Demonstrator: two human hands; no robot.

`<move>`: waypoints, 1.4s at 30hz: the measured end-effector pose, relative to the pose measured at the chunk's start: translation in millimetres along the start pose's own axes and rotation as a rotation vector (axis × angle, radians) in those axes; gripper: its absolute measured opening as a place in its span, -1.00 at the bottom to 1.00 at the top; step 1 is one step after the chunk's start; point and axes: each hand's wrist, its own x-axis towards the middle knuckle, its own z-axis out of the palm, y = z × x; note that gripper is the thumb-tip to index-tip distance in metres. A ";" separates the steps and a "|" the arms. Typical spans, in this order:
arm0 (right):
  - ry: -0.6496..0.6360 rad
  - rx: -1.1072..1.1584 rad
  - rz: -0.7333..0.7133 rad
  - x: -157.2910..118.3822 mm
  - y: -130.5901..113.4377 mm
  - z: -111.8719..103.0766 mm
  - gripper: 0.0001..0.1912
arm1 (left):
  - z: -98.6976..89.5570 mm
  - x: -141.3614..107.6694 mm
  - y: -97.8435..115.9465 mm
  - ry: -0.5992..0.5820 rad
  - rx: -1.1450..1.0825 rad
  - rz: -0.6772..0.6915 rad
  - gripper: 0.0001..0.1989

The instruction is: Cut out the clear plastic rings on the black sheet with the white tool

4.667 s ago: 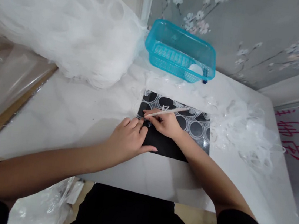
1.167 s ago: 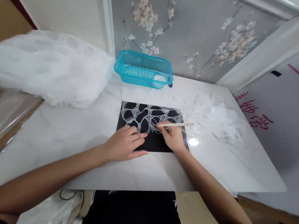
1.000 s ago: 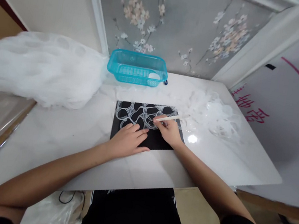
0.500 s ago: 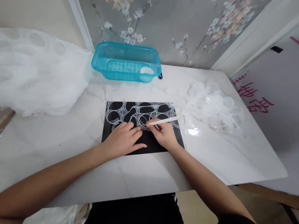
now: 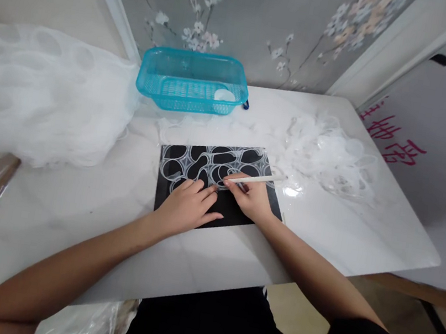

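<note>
A black mat (image 5: 236, 216) lies on the white table (image 5: 74, 212), its far half covered by a clear film sheet cut with round and oval holes (image 5: 207, 162). My left hand (image 5: 187, 206) rests flat on the mat, fingertips pressing the film's near edge. My right hand (image 5: 250, 196) grips a thin white stick tool (image 5: 257, 179) like a pen, its tip touching the film just right of my left fingertips.
A turquoise plastic basket (image 5: 192, 80) with a white round piece inside stands at the table's far edge. A big heap of white film sheets (image 5: 41, 95) fills the left side. Loose clear film scraps (image 5: 329, 155) lie to the right. A flowered wall panel stands behind.
The view has swung up and shifted sideways. The holed film now lies rumpled over the mat's far half. My hands stay close together on the mat, the stick tip working along the film.
</note>
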 end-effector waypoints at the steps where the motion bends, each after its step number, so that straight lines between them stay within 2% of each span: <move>1: 0.000 -0.019 0.016 0.2 -0.4 1.0 -0.80 | -0.2 -0.1 0.2 -0.001 0.005 0.001 -0.57; 5: 0.018 -0.016 0.077 2.1 -1.7 0.8 -0.79 | -1.1 0.1 1.2 -0.006 0.016 0.001 -0.57; 9: 0.355 0.109 0.110 5.2 -0.6 -5.5 -0.74 | -2.3 0.8 2.2 -0.015 0.013 0.004 -0.57; 10: 0.385 0.108 0.100 5.1 -0.4 -6.5 -0.75 | -2.5 1.0 2.5 -0.017 0.016 0.007 -0.57; 11: 0.349 0.092 0.077 4.4 -0.4 -6.8 -0.76 | -2.5 1.1 2.8 -0.020 0.018 0.011 -0.56; 14: 0.072 0.022 0.005 0.0 -1.9 -4.5 -0.81 | -2.0 1.5 3.1 -0.022 0.013 0.007 -0.57; 16: 0.012 0.000 0.027 -2.2 -3.0 -2.5 -0.80 | -1.8 1.6 2.8 -0.018 -0.007 -0.003 -0.60; 19: 0.065 0.071 0.112 -1.6 -3.1 -2.3 -0.79 | -3.8 0.9 1.6 0.029 -0.046 0.007 -0.64; 24: 0.073 0.316 0.226 1.0 -6.8 -5.5 -0.77 | -13.8 -0.7 1.8 0.238 -0.083 0.150 -0.73; 27: 0.023 0.484 0.332 -0.6 -12.6 -7.0 -0.70 | -15.8 0.4 2.5 0.210 -0.084 0.154 -0.70; 30: 0.006 0.611 0.375 -2.6 -17.6 -9.5 -0.68 | -14.2 1.3 1.4 0.185 -0.075 0.121 -0.66; 37: 0.069 0.328 0.267 -6.0 -26.5 -14.4 -0.72 | -22.3 -1.5 2.7 0.337 -0.010 0.267 -0.68; 40: 0.073 0.314 0.243 -7.5 -28.0 -14.0 -0.74 | -24.1 -0.6 4.5 0.322 -0.016 0.269 -0.67; 42: 0.054 0.398 0.274 -7.7 -27.2 -13.8 -0.76 | -22.7 0.5 4.3 0.274 -0.029 0.248 -0.66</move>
